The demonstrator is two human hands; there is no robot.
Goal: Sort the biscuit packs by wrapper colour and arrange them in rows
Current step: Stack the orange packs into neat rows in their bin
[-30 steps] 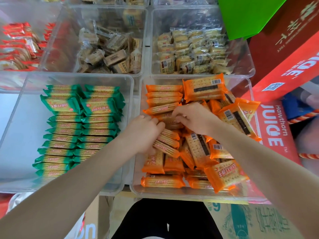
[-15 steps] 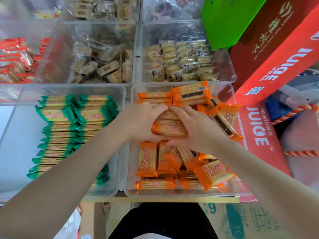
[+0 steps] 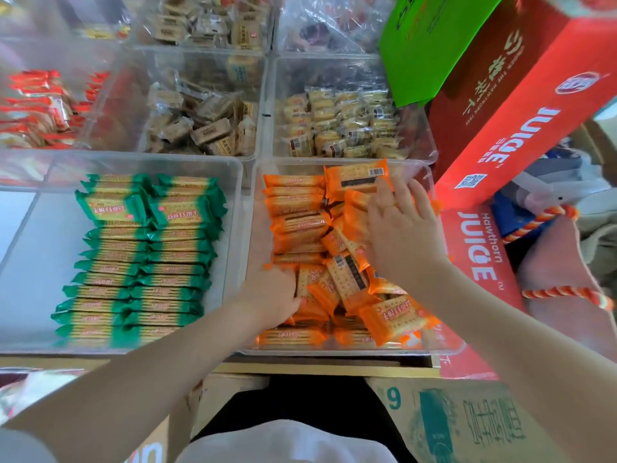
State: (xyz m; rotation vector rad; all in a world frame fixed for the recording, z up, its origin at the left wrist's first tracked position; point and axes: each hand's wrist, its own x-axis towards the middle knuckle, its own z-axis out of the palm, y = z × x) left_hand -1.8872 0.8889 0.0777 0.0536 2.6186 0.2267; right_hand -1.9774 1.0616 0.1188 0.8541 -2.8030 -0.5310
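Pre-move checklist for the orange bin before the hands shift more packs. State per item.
1. Green packs lined up in two columns in their bin: ok.
2. No green wrappers mixed among the orange packs: ok, none visible.
3. Orange row along the bin's left side tidy: ok at the far end; near end hidden by the left hand.
4. Loose orange pile sorted into rows: not ok, packs lie at mixed angles.
5. Left hand's grip: cannot tell, fingers buried among packs.
6. Right hand free: ok, fingers spread flat on the pile.
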